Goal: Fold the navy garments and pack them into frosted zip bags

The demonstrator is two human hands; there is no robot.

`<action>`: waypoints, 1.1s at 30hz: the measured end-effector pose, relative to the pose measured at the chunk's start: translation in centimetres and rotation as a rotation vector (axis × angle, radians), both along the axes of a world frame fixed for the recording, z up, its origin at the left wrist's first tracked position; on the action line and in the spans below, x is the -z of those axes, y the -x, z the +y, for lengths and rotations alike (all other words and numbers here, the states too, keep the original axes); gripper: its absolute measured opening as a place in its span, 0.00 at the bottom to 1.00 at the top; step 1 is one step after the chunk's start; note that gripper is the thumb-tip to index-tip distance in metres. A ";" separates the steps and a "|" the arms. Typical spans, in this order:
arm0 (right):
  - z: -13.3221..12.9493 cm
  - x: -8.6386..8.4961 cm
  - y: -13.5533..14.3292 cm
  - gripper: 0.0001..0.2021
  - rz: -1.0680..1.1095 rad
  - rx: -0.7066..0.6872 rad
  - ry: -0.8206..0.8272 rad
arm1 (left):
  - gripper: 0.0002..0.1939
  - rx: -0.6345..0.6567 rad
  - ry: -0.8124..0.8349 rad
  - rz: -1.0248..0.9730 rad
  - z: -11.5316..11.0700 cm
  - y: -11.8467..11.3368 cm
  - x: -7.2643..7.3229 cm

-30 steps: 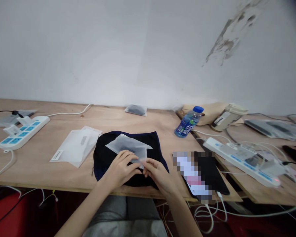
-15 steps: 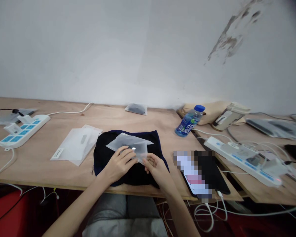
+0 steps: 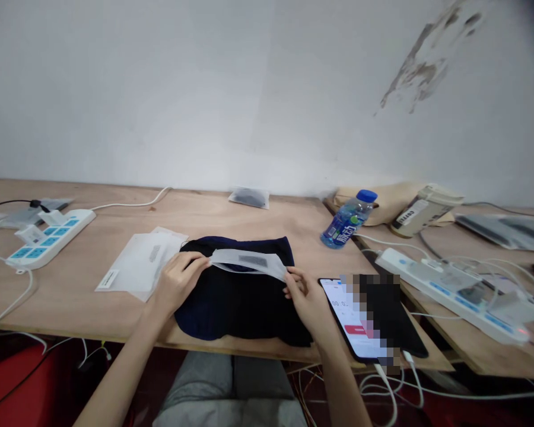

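Between my two hands a translucent frosted plastic bag (image 3: 231, 257) with a dark printed patch is stretched wide, its mouth gaping a little toward me. My left hand (image 3: 181, 277) pinches the bag's left corner. The right corner is pinched by my right hand (image 3: 303, 296). Beneath the bag, a black and navy cloth (image 3: 249, 308) lies spread on the wooden table (image 3: 80, 302). More frosted bags (image 3: 136, 264), one with a white label, overlap on the table left of the cloth.
Right of the cloth are a lit phone (image 3: 353, 320) and a dark phone (image 3: 396, 320), both with cables. Behind them stand a blue-capped bottle (image 3: 349, 219) and a tilted paper cup (image 3: 427, 210). Power strips (image 3: 48, 240) flank both sides. A small filled pouch (image 3: 249, 197) lies near the wall.
My hands have moved apart, each now at one corner of the bag. The bag, earlier lying crumpled at an angle, is pulled out wide with its mouth parted.
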State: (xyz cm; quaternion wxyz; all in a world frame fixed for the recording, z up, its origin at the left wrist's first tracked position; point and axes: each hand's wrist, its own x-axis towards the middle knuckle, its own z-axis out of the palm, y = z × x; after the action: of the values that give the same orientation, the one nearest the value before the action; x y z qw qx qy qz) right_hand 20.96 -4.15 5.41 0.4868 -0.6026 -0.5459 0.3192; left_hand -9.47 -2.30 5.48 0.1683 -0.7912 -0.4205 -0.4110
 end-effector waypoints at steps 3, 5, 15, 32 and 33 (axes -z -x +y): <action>-1.4 -1.3 1.7 0.21 -0.377 0.172 -0.286 | 0.07 0.029 0.052 0.010 -0.3 -0.9 -0.3; -2.1 -2.4 2.7 0.15 -0.567 0.088 -0.423 | 0.07 0.035 0.065 0.013 -0.5 -1.4 -0.6; 2.8 -3.3 4.5 0.24 -1.057 -0.222 -0.436 | 0.08 0.050 0.070 0.012 0.2 -2.5 -1.3; 2.6 -6.7 3.3 0.26 -0.747 -0.299 -0.688 | 0.27 0.059 0.661 -1.124 1.3 -1.5 -2.4; 2.2 -7.2 3.3 0.27 -0.725 -0.322 -0.723 | 0.29 0.120 0.847 -1.183 1.4 -1.0 -2.6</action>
State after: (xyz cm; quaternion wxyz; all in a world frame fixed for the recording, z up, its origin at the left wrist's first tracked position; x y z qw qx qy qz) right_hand 17.66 -1.95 12.58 0.3885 -0.3768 -0.8396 -0.0472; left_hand -8.50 -0.87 8.09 -0.4306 -0.4557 -0.5198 -0.5803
